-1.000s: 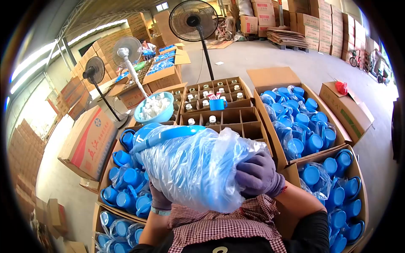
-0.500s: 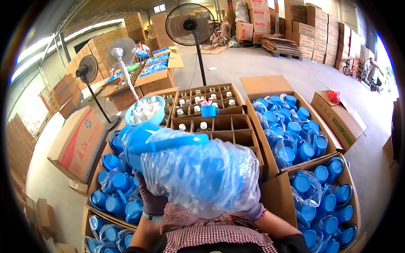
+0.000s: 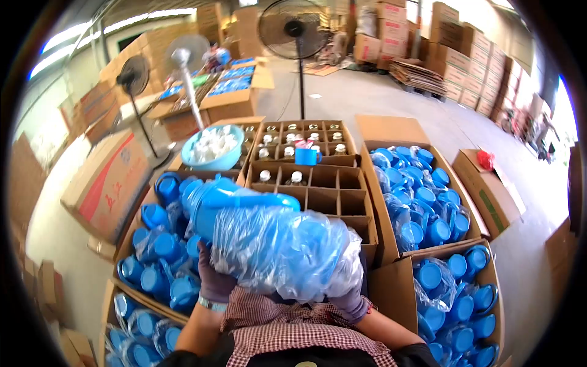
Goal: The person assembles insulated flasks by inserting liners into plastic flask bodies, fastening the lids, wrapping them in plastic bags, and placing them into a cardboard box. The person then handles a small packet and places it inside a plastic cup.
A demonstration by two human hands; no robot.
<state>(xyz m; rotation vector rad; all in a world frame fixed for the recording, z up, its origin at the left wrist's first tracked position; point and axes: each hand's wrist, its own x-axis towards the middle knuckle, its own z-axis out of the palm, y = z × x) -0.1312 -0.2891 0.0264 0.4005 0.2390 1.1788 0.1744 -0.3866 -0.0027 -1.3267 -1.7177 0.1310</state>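
Note:
A long stack of blue plastic cups [image 3: 275, 244], partly wrapped in clear plastic film, lies across my front above my lap. My gloved left hand [image 3: 214, 278] holds its underside near the bare blue end, fingers wrapped against it. At the crumpled film end, my gloved right hand [image 3: 351, 300] grips the wrapping from below, its fingertips partly hidden. Beyond the stack stands a divided carton [image 3: 324, 192] with glass bottles in some compartments. One blue cup [image 3: 307, 156] with a small red and white packet rests on the dividers.
Cartons of blue cups stand at the left [image 3: 156, 278] and right [image 3: 437, 199]. A light blue basin [image 3: 211, 160] holds white pieces. Behind are a black fan [image 3: 294, 29], a white fan [image 3: 186, 58] and stacked boxes [image 3: 455, 73]. A red bag [image 3: 485, 159] lies on a carton.
The wrapped stack has moved slightly down, closer to my body, with both hands still on it. The view has shifted a little.

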